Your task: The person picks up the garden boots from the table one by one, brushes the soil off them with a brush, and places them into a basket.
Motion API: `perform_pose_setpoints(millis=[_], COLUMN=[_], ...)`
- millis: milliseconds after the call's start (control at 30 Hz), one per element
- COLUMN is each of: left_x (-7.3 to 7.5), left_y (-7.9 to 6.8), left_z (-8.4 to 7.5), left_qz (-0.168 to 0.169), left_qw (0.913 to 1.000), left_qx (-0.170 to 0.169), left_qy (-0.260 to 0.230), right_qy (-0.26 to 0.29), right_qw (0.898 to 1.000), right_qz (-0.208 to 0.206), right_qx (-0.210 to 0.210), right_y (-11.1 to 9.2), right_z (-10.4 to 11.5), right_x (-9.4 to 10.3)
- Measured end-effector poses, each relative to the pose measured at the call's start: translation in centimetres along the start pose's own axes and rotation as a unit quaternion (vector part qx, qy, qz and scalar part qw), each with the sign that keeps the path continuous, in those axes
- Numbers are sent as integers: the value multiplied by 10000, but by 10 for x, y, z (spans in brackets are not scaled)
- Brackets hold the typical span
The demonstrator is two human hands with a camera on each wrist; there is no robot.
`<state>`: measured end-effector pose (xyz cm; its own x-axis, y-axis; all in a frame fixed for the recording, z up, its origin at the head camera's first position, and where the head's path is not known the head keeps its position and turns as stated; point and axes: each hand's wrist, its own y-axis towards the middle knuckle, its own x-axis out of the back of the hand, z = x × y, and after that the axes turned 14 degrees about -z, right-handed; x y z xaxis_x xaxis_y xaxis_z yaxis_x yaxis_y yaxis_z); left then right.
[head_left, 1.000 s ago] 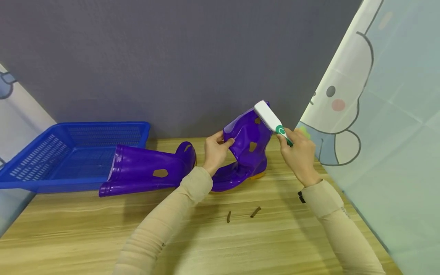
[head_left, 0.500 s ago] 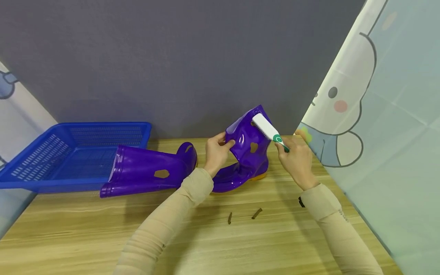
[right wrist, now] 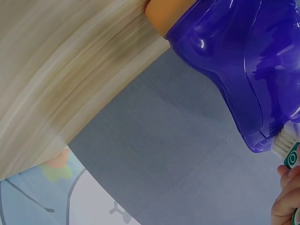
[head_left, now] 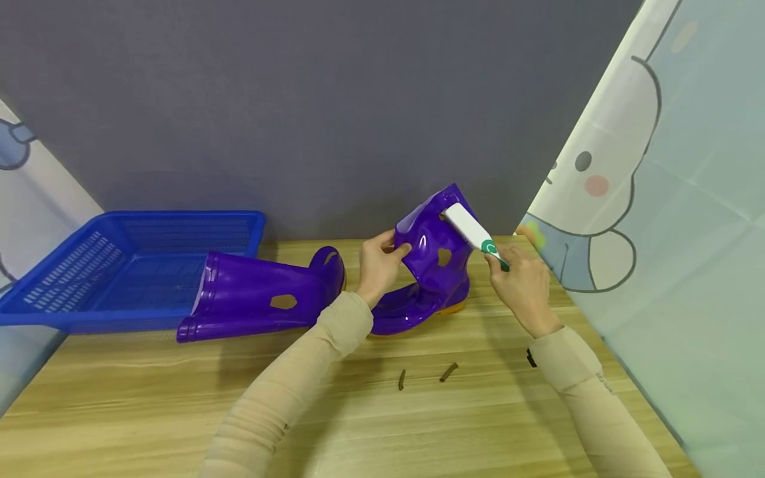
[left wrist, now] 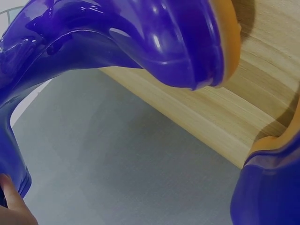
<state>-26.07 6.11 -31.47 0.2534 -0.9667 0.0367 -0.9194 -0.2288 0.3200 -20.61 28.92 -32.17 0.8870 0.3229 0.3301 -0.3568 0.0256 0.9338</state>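
A purple rain boot (head_left: 427, 265) with an orange sole stands on the table, its shaft bent and marked by brownish patches. My left hand (head_left: 380, 264) pinches the rim of its shaft, thumb on the near side. In my right hand (head_left: 522, 282) is a white brush (head_left: 469, 226) with a green handle; its bristles meet the upper shaft beside a brown patch. The right wrist view shows the pale bristles (right wrist: 284, 142) against the boot's edge. To the left a second purple boot (head_left: 257, 292) lies on its side, with one brownish patch on its shaft.
A blue plastic basket (head_left: 161, 322) stands at the left, partly behind the lying boot. Two small brown sticks (head_left: 449, 372) lie on the wooden table (head_left: 382, 431) in front. A grey panel (head_left: 335, 119) rises behind, and a printed curtain (head_left: 687, 252) hangs at the right.
The brush has moved down from the top of the shaft to the patch below, then shifted slightly right. The boot's top has tilted a little; my left hand keeps its grip on the rim.
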Motion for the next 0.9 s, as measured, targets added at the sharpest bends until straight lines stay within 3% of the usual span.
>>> perform_pose_setpoints(millis=[433,733,900], left_x=[0,0,-2], left_y=[1,3,1], left_z=[1,-3,-5], left_qz=[-52,27,38], left_qw=[9995,9991,9993], left_qx=[-63,78,-56], left_qy=[-309,-426,-361], right_qy=[-81,145,220], right_qw=[9999,9981,9981], right_qz=[6,-471,-379], right_qx=[-132,-357,-435], right_y=[-3,21,26], right_z=[-4,5,11], right_x=[11,19,11])
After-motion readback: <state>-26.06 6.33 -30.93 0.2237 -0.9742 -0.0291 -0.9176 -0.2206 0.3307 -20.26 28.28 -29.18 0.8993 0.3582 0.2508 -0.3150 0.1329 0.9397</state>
